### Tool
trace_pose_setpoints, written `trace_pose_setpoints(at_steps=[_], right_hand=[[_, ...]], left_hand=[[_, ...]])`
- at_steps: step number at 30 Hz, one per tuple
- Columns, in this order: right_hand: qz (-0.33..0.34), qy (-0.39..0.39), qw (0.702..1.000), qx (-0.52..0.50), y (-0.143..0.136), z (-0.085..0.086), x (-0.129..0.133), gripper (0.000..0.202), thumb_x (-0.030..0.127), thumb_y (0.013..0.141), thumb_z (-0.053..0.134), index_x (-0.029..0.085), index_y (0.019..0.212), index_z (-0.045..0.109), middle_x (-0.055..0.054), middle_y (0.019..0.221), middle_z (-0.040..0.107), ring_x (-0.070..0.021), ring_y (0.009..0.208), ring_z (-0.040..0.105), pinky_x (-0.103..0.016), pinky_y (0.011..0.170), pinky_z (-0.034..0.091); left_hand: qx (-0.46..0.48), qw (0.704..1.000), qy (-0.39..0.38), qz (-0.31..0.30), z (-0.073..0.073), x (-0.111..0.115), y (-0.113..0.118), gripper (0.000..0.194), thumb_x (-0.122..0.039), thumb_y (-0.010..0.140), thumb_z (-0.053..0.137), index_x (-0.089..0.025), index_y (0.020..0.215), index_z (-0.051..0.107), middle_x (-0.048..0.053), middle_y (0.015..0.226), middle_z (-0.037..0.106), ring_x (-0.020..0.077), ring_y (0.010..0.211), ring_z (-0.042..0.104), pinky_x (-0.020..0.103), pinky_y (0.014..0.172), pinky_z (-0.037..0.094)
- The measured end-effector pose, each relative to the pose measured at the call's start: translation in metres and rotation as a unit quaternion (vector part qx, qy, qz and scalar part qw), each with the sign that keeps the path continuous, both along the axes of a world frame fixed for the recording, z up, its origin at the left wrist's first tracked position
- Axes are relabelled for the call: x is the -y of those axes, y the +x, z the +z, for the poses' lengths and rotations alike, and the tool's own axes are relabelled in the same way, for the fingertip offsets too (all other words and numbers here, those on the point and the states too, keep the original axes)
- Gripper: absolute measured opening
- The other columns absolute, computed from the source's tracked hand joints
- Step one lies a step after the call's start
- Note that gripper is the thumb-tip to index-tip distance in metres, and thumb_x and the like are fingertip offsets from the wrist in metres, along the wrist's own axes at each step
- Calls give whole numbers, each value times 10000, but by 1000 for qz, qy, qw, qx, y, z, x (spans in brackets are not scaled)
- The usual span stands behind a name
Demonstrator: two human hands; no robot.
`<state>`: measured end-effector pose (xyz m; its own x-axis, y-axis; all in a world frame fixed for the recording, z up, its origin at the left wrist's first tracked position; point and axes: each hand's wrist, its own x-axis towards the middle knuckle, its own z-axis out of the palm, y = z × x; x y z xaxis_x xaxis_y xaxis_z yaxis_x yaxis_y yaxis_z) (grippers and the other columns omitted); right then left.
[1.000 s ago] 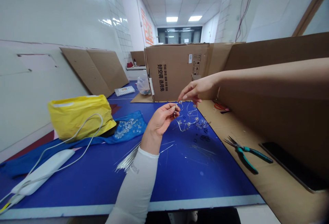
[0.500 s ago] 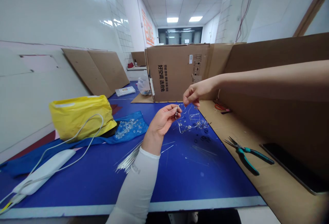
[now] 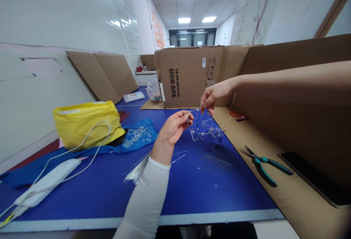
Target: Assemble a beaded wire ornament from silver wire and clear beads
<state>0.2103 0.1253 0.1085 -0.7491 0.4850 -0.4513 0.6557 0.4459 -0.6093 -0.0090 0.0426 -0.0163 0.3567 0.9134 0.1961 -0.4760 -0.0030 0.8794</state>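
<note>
My left hand [image 3: 177,124], in a white sleeve, pinches one end of a bent silver wire strung with clear beads [image 3: 202,134]. To its right and slightly higher, my right hand [image 3: 210,97] has thumb and fingers closed on another part of the same beaded wire. Between the hands the wire curls in loops, and a clear bead shows near the right fingertips. The rest hangs low over the blue table [image 3: 192,184]; whether it touches the surface I cannot tell. Small dark rings [image 3: 219,147] appear just below it.
Pliers with teal handles [image 3: 264,164] and a black phone-like slab [image 3: 315,178] lie on cardboard at right. Straight wires [image 3: 138,169] are bundled beside my left forearm. Loose clear beads [image 3: 138,135] rest on blue cloth near a yellow bag [image 3: 87,125]. A cardboard box [image 3: 189,78] stands behind.
My right hand has shifted a little to the right, away from the left hand, and a bead now shows on the wire between them. The left hand stays nearly still.
</note>
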Motion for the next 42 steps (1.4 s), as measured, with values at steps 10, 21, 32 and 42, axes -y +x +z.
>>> trace_pose_setpoints(at_steps=[10,21,32,42], right_hand=[[3,7,1000,8,-3,0,2,504,591,722,809,155,965,742,7,693,744,-162,678,713,-334,774,557],[22,-17,1000,-1,3,-2,1,465,588,789,758,174,993,705,9,714,738,-171,706,706,-360,813,547],[9,1,1000,-28,3,0,12,416,588,822,734,194,942,679,85,511,479,-98,479,458,-326,650,507],[14,-46,996,-71,4,-8,7,379,535,848,745,181,934,640,116,450,445,-102,451,507,-291,635,523]], left_hand=[[-1,1000,0,-2,0,0,0,108,-158,756,810,-106,775,717,32,788,677,106,675,609,252,725,484],[-1,1000,-1,-3,1,1,0,84,-141,777,787,-103,778,712,35,792,674,112,685,606,268,734,474],[0,1000,2,-8,0,-1,1,85,-139,783,790,-106,787,712,37,792,681,110,693,615,262,746,489],[8,1000,-2,-15,-1,-1,2,112,-143,747,810,-95,793,720,41,799,688,113,695,613,262,744,483]])
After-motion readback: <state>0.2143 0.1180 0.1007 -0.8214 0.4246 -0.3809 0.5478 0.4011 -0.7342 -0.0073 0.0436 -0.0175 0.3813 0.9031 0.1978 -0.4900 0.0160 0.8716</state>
